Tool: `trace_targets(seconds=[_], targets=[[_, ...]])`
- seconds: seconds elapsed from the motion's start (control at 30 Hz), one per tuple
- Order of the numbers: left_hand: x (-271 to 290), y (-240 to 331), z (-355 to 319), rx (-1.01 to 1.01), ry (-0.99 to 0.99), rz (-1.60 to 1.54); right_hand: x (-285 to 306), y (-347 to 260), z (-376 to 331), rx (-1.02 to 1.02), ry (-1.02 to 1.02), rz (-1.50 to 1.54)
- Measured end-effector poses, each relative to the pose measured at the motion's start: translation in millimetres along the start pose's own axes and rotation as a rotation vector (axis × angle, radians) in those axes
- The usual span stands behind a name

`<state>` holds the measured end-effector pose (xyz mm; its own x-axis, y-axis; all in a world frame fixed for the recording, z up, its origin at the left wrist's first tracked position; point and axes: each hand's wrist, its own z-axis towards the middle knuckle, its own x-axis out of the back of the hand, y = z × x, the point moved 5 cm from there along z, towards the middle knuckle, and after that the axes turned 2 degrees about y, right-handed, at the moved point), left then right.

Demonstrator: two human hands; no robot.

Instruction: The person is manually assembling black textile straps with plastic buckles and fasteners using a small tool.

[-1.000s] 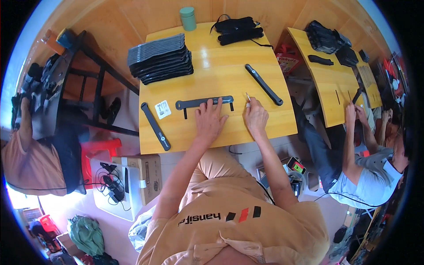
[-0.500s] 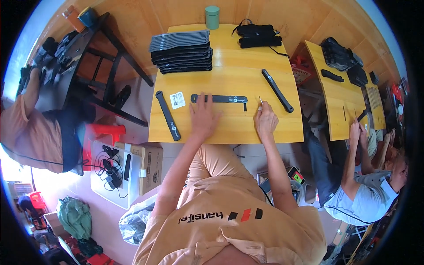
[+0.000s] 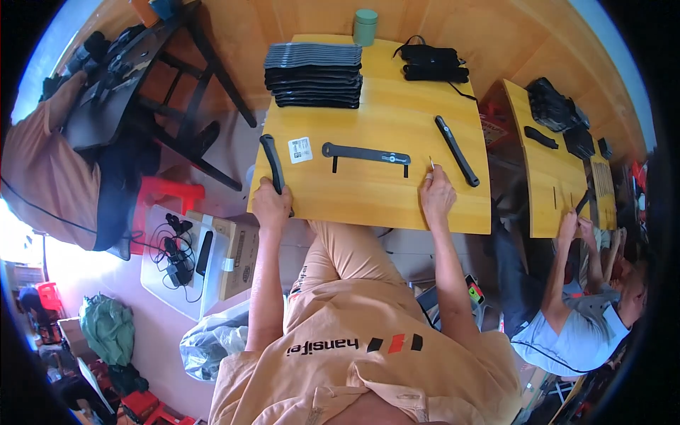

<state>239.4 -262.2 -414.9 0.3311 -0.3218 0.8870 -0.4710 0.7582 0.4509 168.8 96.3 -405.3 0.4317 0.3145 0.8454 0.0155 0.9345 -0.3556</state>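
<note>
Head view: left hand [image 3: 273, 204] curls its fingers round the near end of a long dark-grey, round-ended strap [image 3: 271, 159] on the yellow wooden table [image 3: 354, 200], seemingly its handiest end; right hand [image 3: 438, 195] pinches a slender metallic tool [image 3: 431, 163], point outward. Crosswise between, a matching dark-grey strap [image 3: 367, 154] shows pale lettering; the square white label's [image 3: 299, 149] print is too tiny.

You're in a small workshop: your yellow table [image 3: 400, 106] bears black straps [image 3: 457, 151] and a dark stack [image 3: 314, 76]; left of it a person [image 3: 49, 170] is at a dark desk [image 3: 108, 113], right of it a co-worker [image 3: 575, 324] at another desk [image 3: 549, 166]
</note>
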Motion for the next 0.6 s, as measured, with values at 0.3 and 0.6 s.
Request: trace_targets(seconds=[0.3, 0.6], targets=[[23, 45, -49, 0.243, -0.36, -1.302, 35, -80, -46, 0.004, -0.533, 0.92], [21, 90, -91, 0.186, -0.546, -1.433, 42, -134, -85, -0.05, -0.585, 1.252]])
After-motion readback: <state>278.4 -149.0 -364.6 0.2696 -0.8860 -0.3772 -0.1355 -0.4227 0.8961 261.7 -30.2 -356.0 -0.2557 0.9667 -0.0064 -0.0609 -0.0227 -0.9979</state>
